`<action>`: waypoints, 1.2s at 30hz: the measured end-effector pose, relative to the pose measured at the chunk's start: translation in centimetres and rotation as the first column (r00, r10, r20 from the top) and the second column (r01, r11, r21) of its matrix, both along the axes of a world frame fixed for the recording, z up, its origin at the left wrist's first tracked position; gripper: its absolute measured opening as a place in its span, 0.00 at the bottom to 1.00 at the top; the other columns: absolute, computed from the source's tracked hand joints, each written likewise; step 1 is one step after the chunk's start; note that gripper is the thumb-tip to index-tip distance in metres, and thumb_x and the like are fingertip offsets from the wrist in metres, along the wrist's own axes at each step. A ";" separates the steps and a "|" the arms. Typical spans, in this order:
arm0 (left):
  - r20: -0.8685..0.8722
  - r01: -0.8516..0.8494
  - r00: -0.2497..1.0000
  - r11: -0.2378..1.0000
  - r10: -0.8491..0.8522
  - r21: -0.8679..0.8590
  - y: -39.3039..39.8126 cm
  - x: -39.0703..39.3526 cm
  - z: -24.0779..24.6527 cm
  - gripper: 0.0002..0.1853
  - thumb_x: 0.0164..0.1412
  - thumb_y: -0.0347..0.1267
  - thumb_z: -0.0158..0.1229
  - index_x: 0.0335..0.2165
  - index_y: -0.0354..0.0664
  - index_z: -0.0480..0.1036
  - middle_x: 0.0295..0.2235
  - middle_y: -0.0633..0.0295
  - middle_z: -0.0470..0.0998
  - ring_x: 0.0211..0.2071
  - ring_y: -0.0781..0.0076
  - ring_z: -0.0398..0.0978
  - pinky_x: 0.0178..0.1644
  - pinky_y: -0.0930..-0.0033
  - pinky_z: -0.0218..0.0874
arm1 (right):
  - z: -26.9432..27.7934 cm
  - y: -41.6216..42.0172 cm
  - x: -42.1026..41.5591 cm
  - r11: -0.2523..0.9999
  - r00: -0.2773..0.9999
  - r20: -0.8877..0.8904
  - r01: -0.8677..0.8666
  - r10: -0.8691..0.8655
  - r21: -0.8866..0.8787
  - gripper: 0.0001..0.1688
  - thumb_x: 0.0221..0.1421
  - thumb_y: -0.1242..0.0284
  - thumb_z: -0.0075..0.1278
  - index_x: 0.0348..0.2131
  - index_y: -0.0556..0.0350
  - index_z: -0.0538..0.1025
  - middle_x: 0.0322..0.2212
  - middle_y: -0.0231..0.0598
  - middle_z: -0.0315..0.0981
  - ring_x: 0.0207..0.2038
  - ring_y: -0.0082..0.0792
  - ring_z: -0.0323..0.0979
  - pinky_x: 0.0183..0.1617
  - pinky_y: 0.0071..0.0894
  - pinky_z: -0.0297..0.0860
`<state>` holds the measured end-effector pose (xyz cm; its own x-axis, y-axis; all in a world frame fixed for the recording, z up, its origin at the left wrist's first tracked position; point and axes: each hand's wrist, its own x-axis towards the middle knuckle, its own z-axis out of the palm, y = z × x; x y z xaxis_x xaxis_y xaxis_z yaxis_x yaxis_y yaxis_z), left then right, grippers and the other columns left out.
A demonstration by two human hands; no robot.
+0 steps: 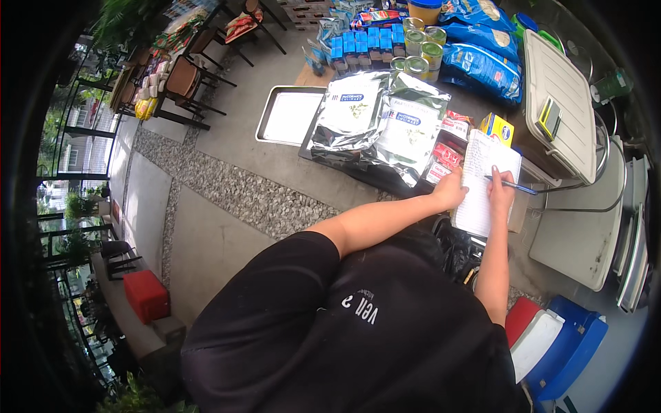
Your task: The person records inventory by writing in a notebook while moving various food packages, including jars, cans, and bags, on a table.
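Note:
A lined notebook [477,199] with handwriting on its upper page lies open in front of me. My left hand [451,190] grips its left edge, thumb on the paper. A blue pen [521,188] is in my right hand [501,192], its tip touching or just over the page. Beside the notebook are small red-and-white packets [447,156] and a yellow box [497,129]. Two large silver McCormick pouches [351,111] lie to the left of these, on a dark table, close to a rectangular metal tray [289,116].
Farther back stand blue cartons [361,46], cans [431,54] and blue bags [483,69]. A lidded storage bin [563,103] is at the right, above a grey folded table [578,232]. Blue and red coolers [563,351] sit lower right. Chairs [183,77] stand at the upper left.

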<state>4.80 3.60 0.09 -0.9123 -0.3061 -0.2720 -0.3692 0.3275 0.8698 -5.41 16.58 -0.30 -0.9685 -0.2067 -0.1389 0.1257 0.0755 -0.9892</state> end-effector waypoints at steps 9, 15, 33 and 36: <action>-0.002 0.014 1.000 0.997 -0.014 0.070 -0.9 1.2 0.1 0.21 0.54 0.25 0.48 0.48 0.29 0.61 0.39 0.36 0.72 0.44 0.44 0.70 0.47 0.56 0.62 | -0.3 -0.6 0.8 0.999 0.997 -0.058 -0.043 0.044 0.023 0.19 0.54 0.68 0.55 0.19 0.52 0.63 0.09 0.27 0.60 0.11 0.15 0.55 0.13 0.16 0.50; -0.253 0.072 0.957 0.963 -0.140 -0.260 -0.6 2.7 0.3 0.27 0.51 0.20 0.46 0.53 0.34 0.59 0.47 0.38 0.66 0.46 0.44 0.68 0.47 0.56 0.63 | -0.3 -0.4 0.7 0.998 0.997 -0.069 -0.041 0.043 0.039 0.18 0.54 0.68 0.55 0.19 0.52 0.63 0.09 0.26 0.60 0.11 0.14 0.55 0.13 0.16 0.50; -0.013 0.105 0.994 0.965 -0.105 0.240 -2.8 -1.1 -1.7 0.23 0.49 0.31 0.62 0.43 0.30 0.70 0.30 0.55 0.77 0.29 0.68 0.76 0.31 0.69 0.67 | 0.0 -0.4 0.8 1.000 1.000 -0.012 -0.021 0.021 0.017 0.18 0.53 0.68 0.55 0.19 0.52 0.63 0.10 0.26 0.61 0.11 0.15 0.55 0.14 0.17 0.51; 0.102 0.022 0.992 0.912 -0.069 0.410 -2.7 -1.2 -1.2 0.19 0.51 0.31 0.60 0.41 0.30 0.72 0.31 0.55 0.78 0.28 0.72 0.76 0.26 0.72 0.68 | -0.1 -0.3 0.7 0.999 0.999 -0.006 -0.033 0.033 0.022 0.18 0.53 0.68 0.56 0.19 0.52 0.63 0.10 0.26 0.61 0.11 0.15 0.55 0.14 0.17 0.51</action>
<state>3.62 0.86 -1.13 -0.8790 -0.1057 -0.4649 -0.4647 -0.0278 0.8850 -4.76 16.33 -0.42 -0.9620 -0.2359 -0.1372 0.1161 0.1010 -0.9881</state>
